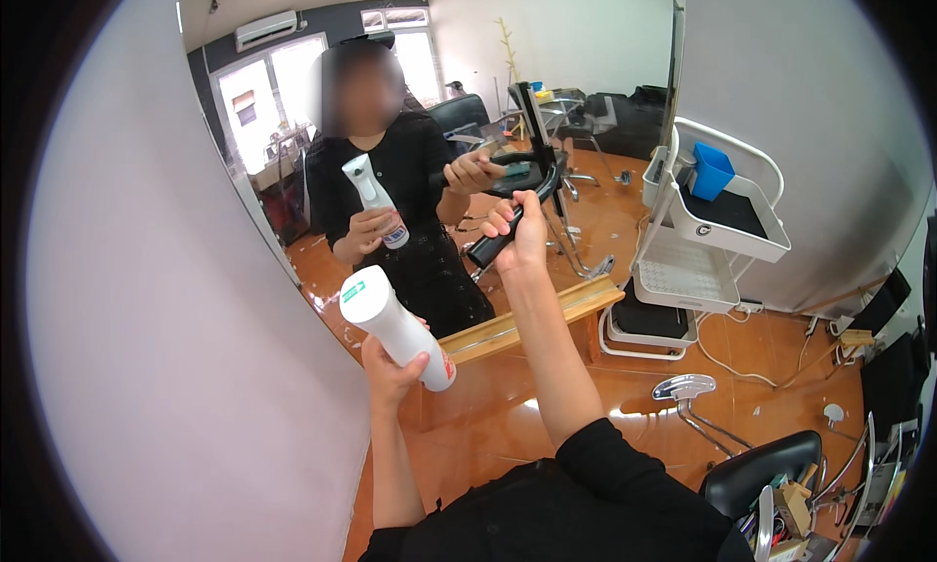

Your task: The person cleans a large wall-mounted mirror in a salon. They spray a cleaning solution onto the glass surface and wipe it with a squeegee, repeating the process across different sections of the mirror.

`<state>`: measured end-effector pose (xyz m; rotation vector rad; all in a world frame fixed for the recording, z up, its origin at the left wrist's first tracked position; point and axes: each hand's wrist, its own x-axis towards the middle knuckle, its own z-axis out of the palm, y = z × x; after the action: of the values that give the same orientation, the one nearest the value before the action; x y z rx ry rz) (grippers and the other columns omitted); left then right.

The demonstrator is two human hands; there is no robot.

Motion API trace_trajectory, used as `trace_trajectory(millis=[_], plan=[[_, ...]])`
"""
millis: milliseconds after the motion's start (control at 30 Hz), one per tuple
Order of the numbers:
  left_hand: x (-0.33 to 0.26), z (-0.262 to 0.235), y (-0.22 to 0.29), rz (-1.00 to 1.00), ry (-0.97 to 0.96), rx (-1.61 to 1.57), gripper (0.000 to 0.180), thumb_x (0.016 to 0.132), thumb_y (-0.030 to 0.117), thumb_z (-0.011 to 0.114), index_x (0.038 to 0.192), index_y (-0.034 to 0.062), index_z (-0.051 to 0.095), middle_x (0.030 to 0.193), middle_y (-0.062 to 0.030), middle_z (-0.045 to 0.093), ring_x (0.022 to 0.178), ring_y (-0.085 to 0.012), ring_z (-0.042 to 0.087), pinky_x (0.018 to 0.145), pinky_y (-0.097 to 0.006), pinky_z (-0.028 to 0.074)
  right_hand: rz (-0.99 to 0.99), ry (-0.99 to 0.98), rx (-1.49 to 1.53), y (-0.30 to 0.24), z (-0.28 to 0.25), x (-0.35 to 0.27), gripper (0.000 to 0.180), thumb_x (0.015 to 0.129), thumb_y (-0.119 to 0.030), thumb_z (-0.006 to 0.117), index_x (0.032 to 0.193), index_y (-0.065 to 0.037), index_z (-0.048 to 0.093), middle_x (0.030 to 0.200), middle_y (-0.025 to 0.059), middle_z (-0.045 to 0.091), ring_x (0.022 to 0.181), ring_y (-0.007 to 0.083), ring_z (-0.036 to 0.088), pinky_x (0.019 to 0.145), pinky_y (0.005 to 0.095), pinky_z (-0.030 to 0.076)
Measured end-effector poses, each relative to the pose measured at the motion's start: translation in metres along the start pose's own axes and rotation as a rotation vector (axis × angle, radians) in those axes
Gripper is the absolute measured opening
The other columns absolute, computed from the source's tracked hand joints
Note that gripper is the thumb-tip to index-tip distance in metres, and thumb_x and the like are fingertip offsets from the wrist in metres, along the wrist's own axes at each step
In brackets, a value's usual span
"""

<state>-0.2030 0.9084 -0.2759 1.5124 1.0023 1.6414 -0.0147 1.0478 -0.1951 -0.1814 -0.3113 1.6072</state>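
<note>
A white spray bottle (395, 328) is tilted in my left hand (392, 369), whose fingers wrap round its body. Its flat round end with a green label faces up toward me, and the mirror shows its nozzle end. My right hand (523, 232) is closed round the black handle of a squeegee (496, 247). The squeegee's long dark blade stands nearly upright at the large mirror (595, 64); whether it presses on the glass I cannot tell. My reflection shows both hands holding these same things.
A wooden ledge (532, 320) runs along the mirror's foot. On the right stands a white tiered trolley (688, 279) with a blue bin (711, 170) on top. A black padded seat (766, 472) is at the lower right, and cables trail over the orange floor. At left is a pale wall (195, 299).
</note>
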Motion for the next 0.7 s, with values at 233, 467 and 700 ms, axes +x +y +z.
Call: trace_trajectory(millis=[233,467,700], plan=[[-0.007,-0.022,-0.002,0.009,0.06,-0.024,0.046,0.063,0.023,0.071,0.099,-0.002,0.057,0.094,-0.0109,0.062,0.086,-0.0207,0.062,0.075,-0.034,0.051,-0.031,0.015,-0.056,0.038,0.009,-0.006,0.02,0.086,-0.018,0.047,0.069,-0.01,0.038,0.055,0.0004,0.037,0.041,0.011,0.035,0.042,0.0279,0.032],[-0.019,-0.04,0.007,0.029,0.15,-0.086,0.044,0.063,0.018,0.07,0.1,-0.003,0.057,0.093,-0.011,0.063,0.086,-0.0204,0.063,0.077,-0.034,0.05,0.07,-0.097,-0.198,0.106,0.036,-0.039,0.014,0.088,-0.014,0.047,0.083,-0.01,0.035,0.055,0.0032,0.039,0.038,0.0121,0.037,0.035,0.0286,0.035],[-0.039,-0.076,0.016,0.04,0.233,-0.006,0.045,0.063,0.02,0.072,0.099,-0.003,0.058,0.094,-0.0109,0.063,0.086,-0.02,0.062,0.078,-0.033,0.05,0.047,-0.214,-0.436,0.188,0.038,-0.06,0.015,0.09,-0.009,0.047,0.081,-0.009,0.036,0.054,0.0042,0.041,0.036,0.0116,0.037,0.033,0.0274,0.034]])
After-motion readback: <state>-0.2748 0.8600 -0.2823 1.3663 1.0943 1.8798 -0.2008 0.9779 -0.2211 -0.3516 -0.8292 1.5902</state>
